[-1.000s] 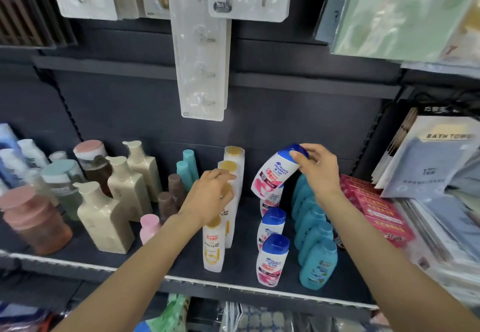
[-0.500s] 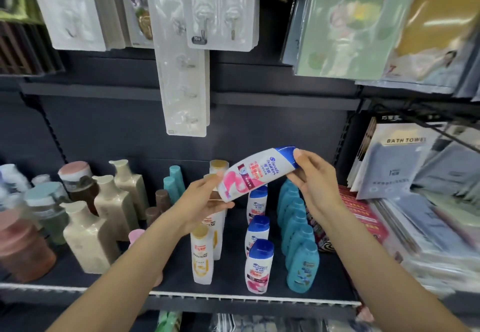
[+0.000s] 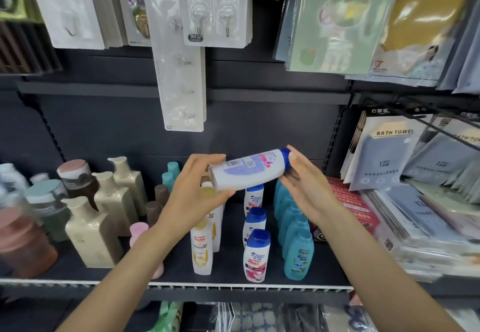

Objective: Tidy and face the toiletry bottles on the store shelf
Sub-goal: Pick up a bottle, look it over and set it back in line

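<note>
The white bottle (image 3: 248,169) lies nearly level in the air above the shelf (image 3: 249,286), its long axis running left to right, blue cap up and to the right, base down and to the left. Its back label faces me: pale print and a barcode too small to read. My left hand (image 3: 197,194) curls round the base end, thumb under and fingers over; my right hand (image 3: 302,186) pinches the cap end, and that grip hides most of the cap. Below stand 3 matching white bottles (image 3: 255,256) with blue caps in a row front to back, the rear one partly hidden behind the held bottle. Just right is a row of teal bottles (image 3: 298,256); left, yellow-capped bottles (image 3: 201,248), partly hidden by my left wrist. Beige pump bottles (image 3: 91,233) further left look blurred.
</note>
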Action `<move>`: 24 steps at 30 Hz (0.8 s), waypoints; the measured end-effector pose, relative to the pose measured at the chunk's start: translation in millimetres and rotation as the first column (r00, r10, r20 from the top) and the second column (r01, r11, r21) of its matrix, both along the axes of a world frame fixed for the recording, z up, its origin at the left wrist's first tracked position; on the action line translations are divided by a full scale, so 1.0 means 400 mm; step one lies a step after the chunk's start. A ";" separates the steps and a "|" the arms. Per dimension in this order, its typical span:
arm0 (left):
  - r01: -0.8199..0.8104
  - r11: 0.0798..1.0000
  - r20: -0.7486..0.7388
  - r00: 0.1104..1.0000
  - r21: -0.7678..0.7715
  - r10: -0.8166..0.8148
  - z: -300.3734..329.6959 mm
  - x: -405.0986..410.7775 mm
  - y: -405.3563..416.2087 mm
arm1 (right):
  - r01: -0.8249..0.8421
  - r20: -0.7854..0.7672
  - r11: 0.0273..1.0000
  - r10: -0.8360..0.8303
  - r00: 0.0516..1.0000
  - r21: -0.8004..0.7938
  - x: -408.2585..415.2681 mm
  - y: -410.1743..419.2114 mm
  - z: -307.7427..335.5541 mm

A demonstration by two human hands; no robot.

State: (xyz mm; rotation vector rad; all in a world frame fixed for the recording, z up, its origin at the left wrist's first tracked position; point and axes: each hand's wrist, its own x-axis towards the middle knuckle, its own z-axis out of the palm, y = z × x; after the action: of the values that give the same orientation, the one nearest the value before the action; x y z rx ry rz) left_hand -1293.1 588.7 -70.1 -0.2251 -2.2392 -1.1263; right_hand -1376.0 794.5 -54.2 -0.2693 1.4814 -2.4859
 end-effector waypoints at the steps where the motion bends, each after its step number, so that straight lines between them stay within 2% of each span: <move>1: -0.003 0.996 -0.030 1.000 -0.090 0.001 -0.001 0.004 -0.002 | 0.001 -0.005 1.000 -0.001 1.000 0.002 0.003 0.000 0.000; 4: -0.036 0.959 -0.115 0.993 -0.283 0.003 -0.004 0.016 -0.011 | -0.023 -0.021 0.999 0.023 1.000 0.024 0.012 0.007 -0.001; 10: -0.097 0.919 -0.204 0.979 -0.382 0.018 -0.004 0.033 -0.024 | -0.081 -0.022 0.996 0.082 0.996 0.022 0.027 0.020 -0.009; 15: -0.060 0.953 -0.149 0.989 -0.298 0.016 0.000 0.042 -0.022 | -0.055 0.016 0.998 0.055 0.998 -0.016 0.040 0.017 -0.006; 20: -0.002 0.994 -0.049 0.999 -0.107 -0.004 0.001 0.051 -0.011 | 0.011 0.123 0.994 0.002 0.992 -0.106 0.045 0.005 0.019; 24: -0.015 0.999 0.063 0.998 0.029 0.013 0.002 0.047 0.005 | 0.000 0.140 0.990 0.020 0.990 -0.142 0.047 -0.007 0.032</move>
State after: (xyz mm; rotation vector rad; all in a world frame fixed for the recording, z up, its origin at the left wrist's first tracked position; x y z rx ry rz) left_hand -1274.1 590.8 -69.4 -0.1633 -2.2740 -1.1731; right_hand -1357.0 791.6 -41.6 -0.1220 1.2486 -2.5474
